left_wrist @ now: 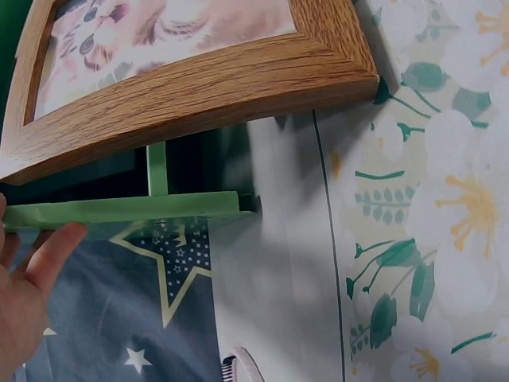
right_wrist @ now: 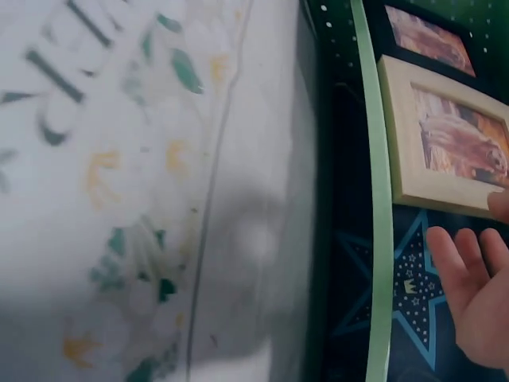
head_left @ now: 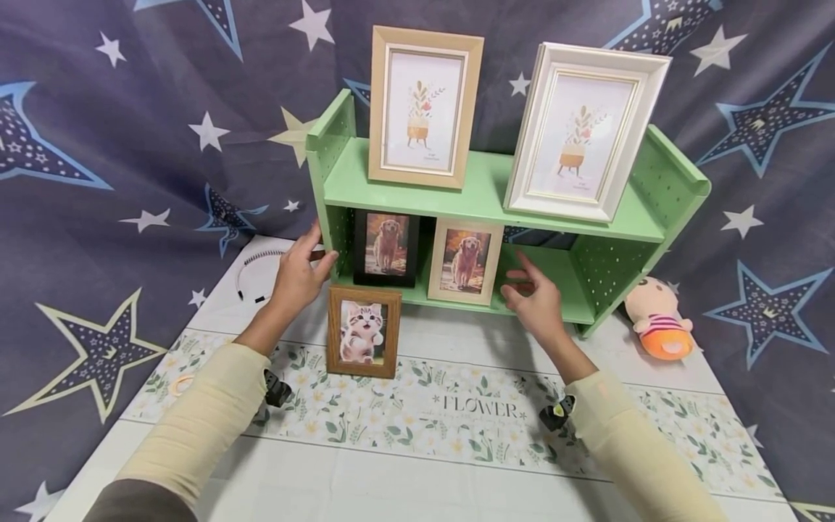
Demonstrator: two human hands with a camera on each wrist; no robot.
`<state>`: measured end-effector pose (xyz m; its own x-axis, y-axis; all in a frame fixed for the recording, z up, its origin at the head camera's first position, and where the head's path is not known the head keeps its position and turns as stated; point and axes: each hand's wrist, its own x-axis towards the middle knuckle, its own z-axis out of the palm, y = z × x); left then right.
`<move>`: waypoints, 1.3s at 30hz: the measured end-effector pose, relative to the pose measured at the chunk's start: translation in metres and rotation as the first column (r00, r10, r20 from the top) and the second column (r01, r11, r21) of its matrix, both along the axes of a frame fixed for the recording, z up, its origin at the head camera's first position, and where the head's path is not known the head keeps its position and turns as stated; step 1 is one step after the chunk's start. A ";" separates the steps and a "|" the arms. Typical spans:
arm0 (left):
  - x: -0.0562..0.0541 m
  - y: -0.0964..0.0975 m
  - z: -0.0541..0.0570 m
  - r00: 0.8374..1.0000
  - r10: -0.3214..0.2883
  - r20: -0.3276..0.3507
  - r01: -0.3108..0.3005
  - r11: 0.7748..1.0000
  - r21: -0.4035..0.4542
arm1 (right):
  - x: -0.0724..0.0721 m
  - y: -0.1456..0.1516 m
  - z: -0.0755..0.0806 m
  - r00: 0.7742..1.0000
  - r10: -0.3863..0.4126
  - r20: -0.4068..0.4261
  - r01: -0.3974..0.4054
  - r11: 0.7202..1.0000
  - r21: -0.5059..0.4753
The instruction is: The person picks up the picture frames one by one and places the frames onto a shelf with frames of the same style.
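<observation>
My left hand is at the left side panel of a green shelf, fingers against the panel's outer face and front edge. On the lower tier, a pale wood picture frame with a dog photo stands right of a black picture frame with a similar photo. Just right of the pale frame is my right hand, fingers spread, nothing held; in the right wrist view its fingertips sit close beside that frame. A brown wooden frame with a kitten picture stands in front of the shelf, near my left hand.
On the upper tier stand a light wood frame and a white frame, both with potted-plant pictures. A plush doll sits right of the shelf. A pinkish band lies behind my left hand. The white tablecloth carries a floral strip.
</observation>
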<state>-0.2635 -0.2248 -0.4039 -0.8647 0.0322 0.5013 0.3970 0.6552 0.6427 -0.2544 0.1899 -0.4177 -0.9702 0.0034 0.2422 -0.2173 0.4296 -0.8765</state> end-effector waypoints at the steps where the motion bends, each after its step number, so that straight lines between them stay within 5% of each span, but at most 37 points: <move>1: 0.000 0.000 0.000 1.000 0.000 0.000 0.000 1.000 0.000 | 0.003 0.000 0.000 1.000 -0.005 -0.014 0.005 1.000 -0.009; 7: 0.000 0.000 0.002 1.000 0.000 0.008 0.000 1.000 -0.001 | 0.019 -0.012 0.000 0.998 -0.010 -0.057 0.006 0.998 -0.065; 18: 0.001 0.001 0.003 1.000 0.002 -0.005 -0.002 1.000 -0.001 | 0.037 -0.065 -0.013 0.984 0.174 -0.040 -0.178 0.967 -0.183; 29: 0.000 0.001 0.003 1.000 0.007 -0.012 -0.007 1.000 -0.003 | 0.053 -0.114 -0.037 0.950 0.305 0.071 -0.282 0.932 -0.229; 39: 0.001 0.001 0.003 1.000 0.005 -0.002 -0.005 1.000 -0.011 | 0.067 -0.146 -0.055 0.934 0.313 0.174 -0.258 0.925 -0.279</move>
<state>-0.2622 -0.2233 -0.4007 -0.8636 0.0336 0.5030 0.3955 0.6638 0.6347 -0.1873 0.0440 -0.4730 -0.9669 -0.2484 0.0586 -0.0958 0.1402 -0.9855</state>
